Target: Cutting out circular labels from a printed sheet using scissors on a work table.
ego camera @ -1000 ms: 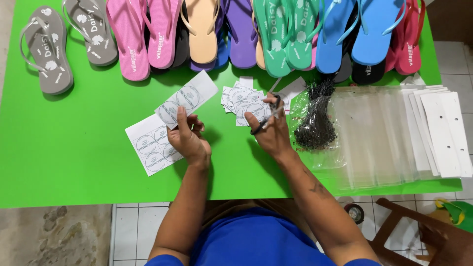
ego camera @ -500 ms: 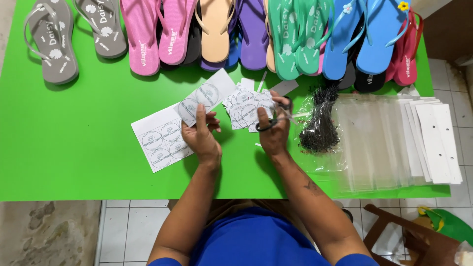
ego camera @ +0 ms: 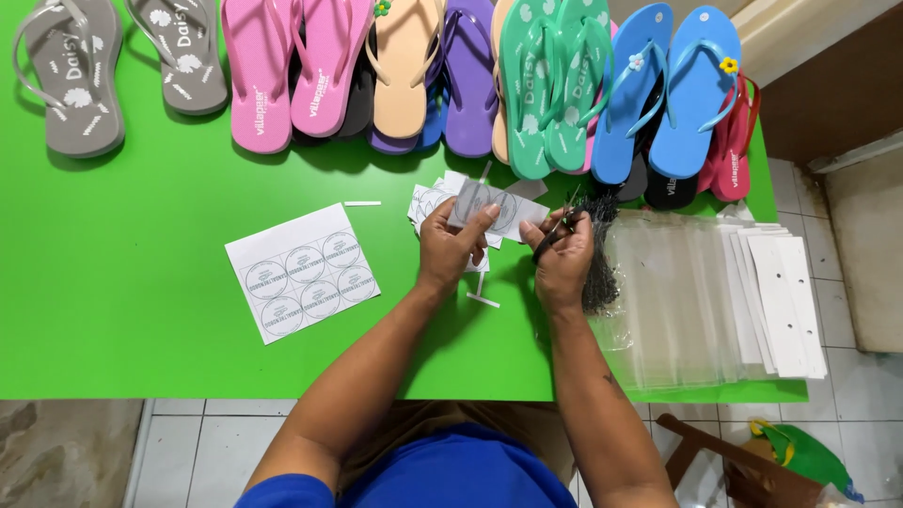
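My left hand (ego camera: 450,246) pinches a white paper strip of round labels (ego camera: 499,209) above the green table (ego camera: 122,282). My right hand (ego camera: 562,261) grips black scissors (ego camera: 555,229), whose blades meet the strip's right end. Under the strip lies a small heap of cut label pieces (ego camera: 435,199). A white sheet with round printed labels (ego camera: 301,271) lies flat to the left of my left hand. Thin paper offcuts (ego camera: 483,299) rest on the table near my wrists.
A row of flip-flops (ego camera: 395,75) in grey, pink, peach, purple, green, blue and red lines the far edge. A bundle of black ties (ego camera: 598,246) lies beside my right hand. Clear plastic bags with white header cards (ego camera: 724,296) are stacked at the right.
The strip in my left hand has come away from the label sheet, which now lies apart at the left. Both hands have shifted right, over the heap of cut pieces.
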